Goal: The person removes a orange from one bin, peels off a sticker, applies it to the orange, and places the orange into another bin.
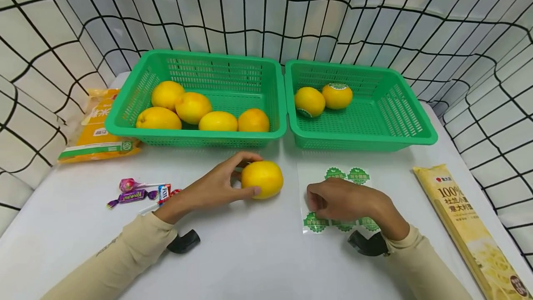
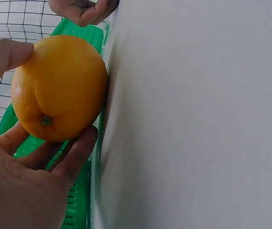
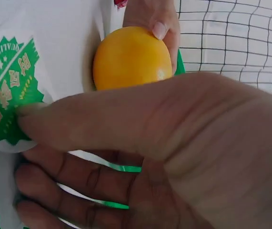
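My left hand [image 1: 226, 184] holds an orange [image 1: 262, 179] on the white table, thumb at its near side and fingers behind. In the left wrist view the small green stem end of the orange [image 2: 59, 88] faces the camera. Over a clear sheet [image 1: 306, 198] of round green stickers, my right hand [image 1: 343, 198] has its fingers curled. The right wrist view shows its thumb and forefinger pinching the edge of a green jagged-edged sticker [image 3: 12, 90]; the fingertips under it are partly hidden.
A green basket [image 1: 216, 142] at the back left holds several yellow-orange fruits. Beside it, another green basket [image 1: 362, 142] holds two with stickers. An orange snack bag [image 1: 100, 128], wrapped candies [image 1: 133, 196] and a noodle pack [image 1: 470, 226] lie around. Black wire mesh [image 1: 266, 13] encloses the table.
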The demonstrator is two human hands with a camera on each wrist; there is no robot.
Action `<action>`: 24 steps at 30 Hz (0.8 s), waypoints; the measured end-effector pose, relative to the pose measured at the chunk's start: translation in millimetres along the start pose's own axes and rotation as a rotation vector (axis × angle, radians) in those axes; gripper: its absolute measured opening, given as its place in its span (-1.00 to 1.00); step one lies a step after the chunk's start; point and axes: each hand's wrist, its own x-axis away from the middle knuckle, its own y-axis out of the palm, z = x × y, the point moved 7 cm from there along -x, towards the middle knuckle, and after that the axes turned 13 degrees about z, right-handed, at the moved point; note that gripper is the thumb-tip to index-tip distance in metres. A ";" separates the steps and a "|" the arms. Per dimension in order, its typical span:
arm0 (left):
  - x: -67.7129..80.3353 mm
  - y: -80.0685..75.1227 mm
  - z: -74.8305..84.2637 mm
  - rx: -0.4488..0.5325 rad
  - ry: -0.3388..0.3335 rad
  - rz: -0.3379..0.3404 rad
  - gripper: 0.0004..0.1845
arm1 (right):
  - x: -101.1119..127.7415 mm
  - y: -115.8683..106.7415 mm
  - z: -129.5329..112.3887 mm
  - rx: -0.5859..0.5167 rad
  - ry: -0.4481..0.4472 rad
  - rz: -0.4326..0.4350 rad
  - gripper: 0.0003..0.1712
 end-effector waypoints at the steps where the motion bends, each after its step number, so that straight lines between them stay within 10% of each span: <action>1: 0.4 0.0 -0.4 0.002 -0.002 -0.004 -0.33 | 0.0 -0.1 0.3 -0.013 -0.005 -0.002 -0.77; 14: 5.5 6.1 -4.7 0.054 -0.098 -0.080 -0.19 | 3.2 -10.2 2.0 -0.143 -0.008 0.057 -0.97; 24: 3.8 3.9 0.7 -0.015 0.004 -0.023 -0.17 | -1.0 -12.2 2.8 -0.170 -0.048 0.101 -0.91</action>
